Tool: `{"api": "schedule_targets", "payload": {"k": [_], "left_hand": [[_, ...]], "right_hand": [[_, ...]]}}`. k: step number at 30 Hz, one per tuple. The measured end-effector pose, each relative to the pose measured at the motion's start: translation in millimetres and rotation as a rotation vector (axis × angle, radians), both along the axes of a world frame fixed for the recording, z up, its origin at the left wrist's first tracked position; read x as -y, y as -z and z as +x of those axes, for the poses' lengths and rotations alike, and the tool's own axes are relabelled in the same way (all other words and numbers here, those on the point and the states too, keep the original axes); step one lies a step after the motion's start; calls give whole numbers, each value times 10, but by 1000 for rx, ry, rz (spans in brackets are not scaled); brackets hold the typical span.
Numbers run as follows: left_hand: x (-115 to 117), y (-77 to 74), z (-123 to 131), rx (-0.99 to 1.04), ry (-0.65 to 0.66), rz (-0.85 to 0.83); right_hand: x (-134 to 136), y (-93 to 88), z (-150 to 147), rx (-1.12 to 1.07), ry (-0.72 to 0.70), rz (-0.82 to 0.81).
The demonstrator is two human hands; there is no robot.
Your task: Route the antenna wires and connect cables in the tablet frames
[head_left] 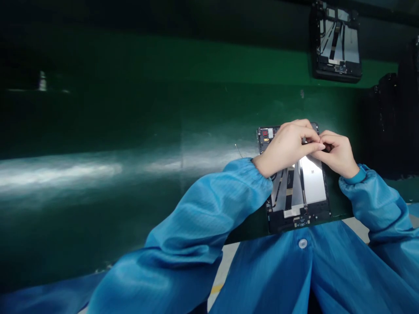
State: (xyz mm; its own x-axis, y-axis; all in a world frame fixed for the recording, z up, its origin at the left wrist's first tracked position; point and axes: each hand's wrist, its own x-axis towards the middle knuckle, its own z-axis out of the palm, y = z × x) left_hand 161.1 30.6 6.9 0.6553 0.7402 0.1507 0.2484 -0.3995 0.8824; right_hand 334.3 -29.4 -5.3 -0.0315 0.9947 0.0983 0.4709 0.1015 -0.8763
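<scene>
Dark green glossy mat [98, 218] covering the workbench, crossed at left by a long whitish band of reflected overhead light [55, 172]. Unlit black strip [163, 17] along the far edge. Irregular black mass [382, 117] at far right, type undetermined. Pale grey floor [223, 266] below the near bench edge, bearing a yellow marking [216, 288].

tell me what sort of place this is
Probably an electronics assembly line: an open tablet lies on a green mat, a second open tablet lies farther along it, and the person wears a blue antistatic-style smock.
</scene>
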Motion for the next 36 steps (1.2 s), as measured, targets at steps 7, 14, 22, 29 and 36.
{"api": "schedule_targets", "payload": {"k": [7,14,22,29,36], "left_hand": [[-19,36,-40,-154,-18,48],[-37,28,-32,-336,48,114],[-66,17,6,-370,34,96],[-68,-2,64,-376,99,142],[-27,19,63,-374,119,197]], "right_hand": [[103,35,85,-21,163,-92],[95,10,109,73,183,-99],[76,-14,122,71,167,-112],[56,20,128,-113,208,-80],[10,28,61,-163,186,53]]}}
